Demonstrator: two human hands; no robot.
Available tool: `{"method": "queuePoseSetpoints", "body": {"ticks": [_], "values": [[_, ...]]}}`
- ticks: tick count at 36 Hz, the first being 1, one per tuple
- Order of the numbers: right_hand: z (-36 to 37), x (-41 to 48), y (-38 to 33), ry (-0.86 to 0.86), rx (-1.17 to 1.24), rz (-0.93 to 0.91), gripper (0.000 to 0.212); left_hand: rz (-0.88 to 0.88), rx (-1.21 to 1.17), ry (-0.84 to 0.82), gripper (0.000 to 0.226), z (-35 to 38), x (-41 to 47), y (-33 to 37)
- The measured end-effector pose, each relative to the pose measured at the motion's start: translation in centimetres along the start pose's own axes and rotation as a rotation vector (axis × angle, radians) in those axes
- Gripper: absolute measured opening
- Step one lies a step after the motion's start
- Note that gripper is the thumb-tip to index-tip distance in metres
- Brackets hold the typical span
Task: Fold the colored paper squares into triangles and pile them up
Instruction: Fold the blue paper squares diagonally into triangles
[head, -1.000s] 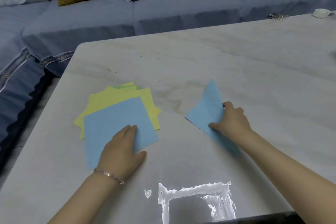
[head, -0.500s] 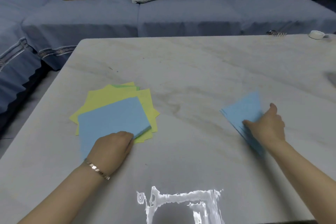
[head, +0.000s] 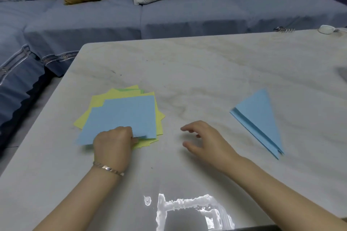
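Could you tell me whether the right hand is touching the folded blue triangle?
No, the right hand is open over bare table, clearly apart from the folded blue triangle to its right.

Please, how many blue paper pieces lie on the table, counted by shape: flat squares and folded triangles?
Flat blue paper square: 1
Folded blue paper triangle: 1
Total: 2
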State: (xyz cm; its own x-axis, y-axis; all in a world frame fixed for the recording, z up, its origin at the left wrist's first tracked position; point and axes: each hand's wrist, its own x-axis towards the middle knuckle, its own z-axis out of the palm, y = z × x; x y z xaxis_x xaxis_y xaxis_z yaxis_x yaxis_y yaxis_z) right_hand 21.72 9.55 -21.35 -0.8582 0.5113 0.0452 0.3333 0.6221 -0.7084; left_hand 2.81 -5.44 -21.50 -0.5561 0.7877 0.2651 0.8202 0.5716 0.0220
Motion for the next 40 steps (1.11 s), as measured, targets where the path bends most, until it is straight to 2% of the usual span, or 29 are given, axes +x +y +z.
{"method": "queuePoseSetpoints", "body": {"ticks": [2,4,7,10,11,13,15,16,18,22,24,26,28,30,32,35,38,40], "values": [[0.2,-0.4,0.3,-0.003,-0.010,0.002,0.031,-0.033,-0.103,-0.013,0.044,-0.3,0.0,-0.4],[0.1,-0.7,0.5,0.025,-0.029,-0.006,0.032,0.009,-0.231,0.093,0.035,-0.5,-0.1,0.2],[-0.5,-1.0,0.4,0.080,-0.031,-0.080,0.049,0.191,-0.390,0.266,0.021,-1.5,-0.2,2.4],[-1.0,-1.1,0.3,0.139,-0.146,-0.253,0.067,0.387,-0.591,0.307,0.014,-1.9,-0.8,5.1],[-1.1,-1.1,0.5,0.178,-0.165,-0.314,0.064,0.460,-0.625,0.297,0.011,-1.9,-1.1,6.0],[-1.3,-1.3,1.2,0.222,-0.137,-0.397,0.041,0.577,-0.659,0.280,0.009,-2.0,-1.4,7.5],[-1.8,-1.9,2.5,0.249,-0.142,-0.475,0.016,0.585,-0.646,0.241,0.006,-1.6,-1.6,8.4],[-2.0,-2.3,3.2,0.260,-0.149,-0.486,0.017,0.537,-0.626,0.203,0.008,-1.4,-1.7,8.6],[-2.5,-3.4,4.5,0.256,-0.136,-0.451,0.022,0.323,-0.651,0.081,0.024,-1.1,-1.7,8.8],[-2.8,-5.6,6.2,0.191,-0.015,-0.306,0.027,-0.291,-0.957,-0.281,0.051,-1.4,-1.0,8.2],[-2.7,-6.3,6.6,0.145,0.021,-0.238,0.025,-0.506,-1.036,-0.426,0.047,-1.4,0.1,7.9],[-2.5,-6.5,6.7,0.095,0.029,-0.189,0.023,-0.656,-1.151,-0.497,0.034,-1.3,1.4,7.9],[-2.3,-6.7,6.5,0.060,0.018,-0.184,0.030,-0.760,-1.280,-0.579,0.015,-1.7,2.6,8.2],[-2.2,-6.7,6.2,0.027,-0.022,-0.200,0.035,-0.784,-1.292,-0.667,0.018,-2.0,3.5,8.6],[-2.2,-6.6,6.0,-0.029,-0.073,-0.210,0.028,-0.723,-1.219,-0.742,0.018,-1.8,4.5,9.0],[-2.3,-6.5,5.7,-0.095,-0.102,-0.190,0.029,-0.471,-0.974,-0.788,0.020,-1.1,5.3,9.6],[-2.7,-6.4,5.5,-0.114,-0.046,-0.105,0.036,-0.233,-0.782,-0.715,0.010,-1.2,5.4,10.8],[-2.8,-6.3,5.1,-0.056,0.025,-0.062,0.025,-0.116,-0.720,-0.632,0.025,-1.2,5.3,11.4]]}}
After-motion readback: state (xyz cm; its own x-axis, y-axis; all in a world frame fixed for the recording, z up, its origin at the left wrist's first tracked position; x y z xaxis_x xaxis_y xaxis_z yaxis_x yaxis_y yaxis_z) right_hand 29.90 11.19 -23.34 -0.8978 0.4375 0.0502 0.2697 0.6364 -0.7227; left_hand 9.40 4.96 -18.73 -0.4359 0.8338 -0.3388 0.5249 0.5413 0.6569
